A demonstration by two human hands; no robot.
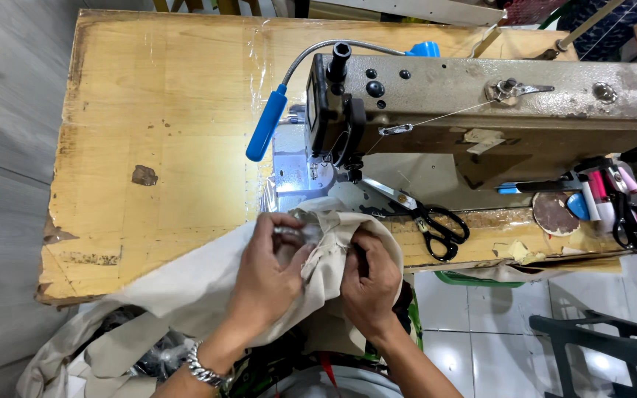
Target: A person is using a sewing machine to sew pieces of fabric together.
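Observation:
Both my hands grip a bunched piece of beige cloth [186,280] at the near edge of the wooden sewing table [164,110]. My left hand [267,276], with a metal bracelet on its wrist, pinches a fold from the left. My right hand [370,280] clutches the same fold from the right. The gathered cloth sits just in front of the needle area of a worn grey sewing machine [495,110], lit by a small lamp on a blue-handled gooseneck [267,121]. The rest of the cloth hangs off the table toward my lap.
Black scissors [436,225] lie on the table right of my hands. More scissors, pens and a round disc [554,212] crowd the far right near the machine's base. A dark plastic chair [599,343] stands on the tiled floor lower right.

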